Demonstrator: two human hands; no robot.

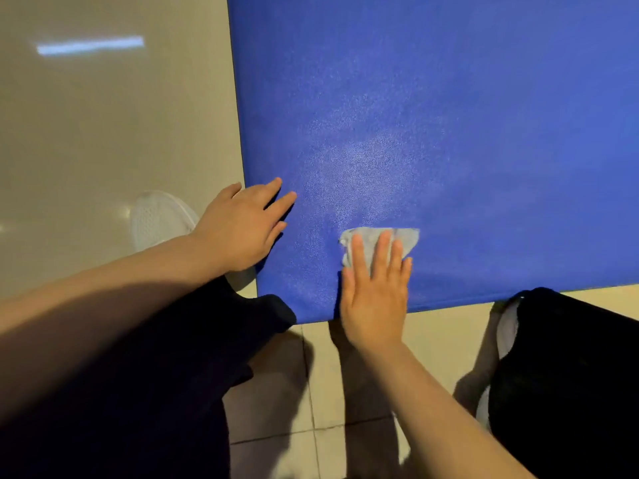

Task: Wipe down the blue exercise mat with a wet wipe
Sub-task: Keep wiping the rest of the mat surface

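Two bare hands work the near corner of a large blue textured foam exercise mat (pixel 449 115) laid flat on the floor. The right hand (pixel 375 295) lies palm-down with its fingers (pixel 382 250) straight and slightly spread, pressing a crumpled pale grey wet wipe (pixel 403 238) against the mat just inside its near edge; the flat palm seems meant to spread pressure across the wipe, not to pinch it. The left hand (pixel 242 226) rests open, fingers straight, at the mat's left edge, close to the corner, probably pinning the mat so it does not creep under the strokes. Beyond the wipe, toward the mat's middle, a paler sheen may be damp already-wiped surface or only reflected light, while the far stretch looks an even blue; most of the mat probably remains to do. A glossy beige tiled floor (pixel 103 133) runs to the left of the mat, mirroring a strip light. A white mesh shoe (pixel 159 219) sits just off the mat's left edge, and dark trouser legs (pixel 570 375) flank the near edge.
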